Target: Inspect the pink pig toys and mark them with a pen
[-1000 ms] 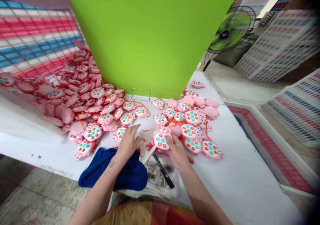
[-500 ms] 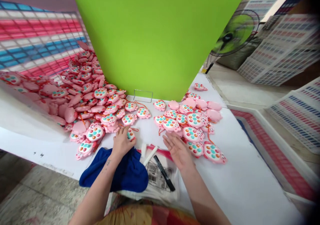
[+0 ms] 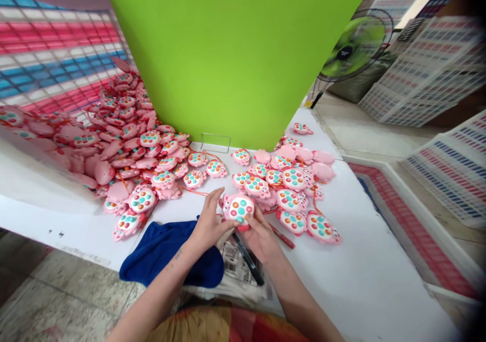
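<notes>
Between my two hands is a pink animal-shaped pop toy (image 3: pixel 242 207), its white face with red, orange and teal bumps turned up. My right hand (image 3: pixel 262 238) grips its right and lower edge, thumb on top. The thumb of my left hand (image 3: pixel 208 226) presses its lower left edge, while the fingers curve up along its left side. An orange cord (image 3: pixel 196 193) runs left from near my left fingers. Below my hands are a blue cloth (image 3: pixel 167 253) and a black marker (image 3: pixel 248 261) on a printed plastic bag (image 3: pixel 232 261).
A big heap of the same toys (image 3: pixel 125 144) fills the left side, beside a lattice basket (image 3: pixel 56 53). A smaller group of toys (image 3: pixel 290 180) lies at right. A green panel (image 3: pixel 235 63) stands behind with a wire stand (image 3: pixel 215 143); a fan (image 3: pixel 349 48) is beyond.
My left hand has brought a toy from the left to the middle, where my right hand, earlier open, has closed on it. The toy is now lifted above the table.
</notes>
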A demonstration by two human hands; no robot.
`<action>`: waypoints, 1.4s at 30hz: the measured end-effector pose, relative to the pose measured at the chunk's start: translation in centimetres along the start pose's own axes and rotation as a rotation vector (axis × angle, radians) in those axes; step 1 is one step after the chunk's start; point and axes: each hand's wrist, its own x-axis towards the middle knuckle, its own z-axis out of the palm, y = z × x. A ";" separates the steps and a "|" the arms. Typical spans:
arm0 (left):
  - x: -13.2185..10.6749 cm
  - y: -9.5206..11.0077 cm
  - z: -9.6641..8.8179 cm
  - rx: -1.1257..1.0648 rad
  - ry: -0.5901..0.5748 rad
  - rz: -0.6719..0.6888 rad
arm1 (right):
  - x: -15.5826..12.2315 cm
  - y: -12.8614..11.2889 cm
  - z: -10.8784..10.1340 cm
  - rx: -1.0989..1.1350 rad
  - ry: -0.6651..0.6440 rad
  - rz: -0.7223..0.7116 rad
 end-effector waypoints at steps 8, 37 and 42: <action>-0.3 -0.1 0.7 -0.386 -0.061 -0.203 | -0.1 0.1 -0.1 -0.076 -0.024 0.048; -0.1 0.5 1.5 -0.166 -0.226 -0.216 | 1.2 0.6 -0.4 -0.101 0.104 0.093; 2.9 -1.4 -0.7 0.029 -0.218 -0.010 | 2.4 -2.6 -1.9 -0.470 0.269 -0.089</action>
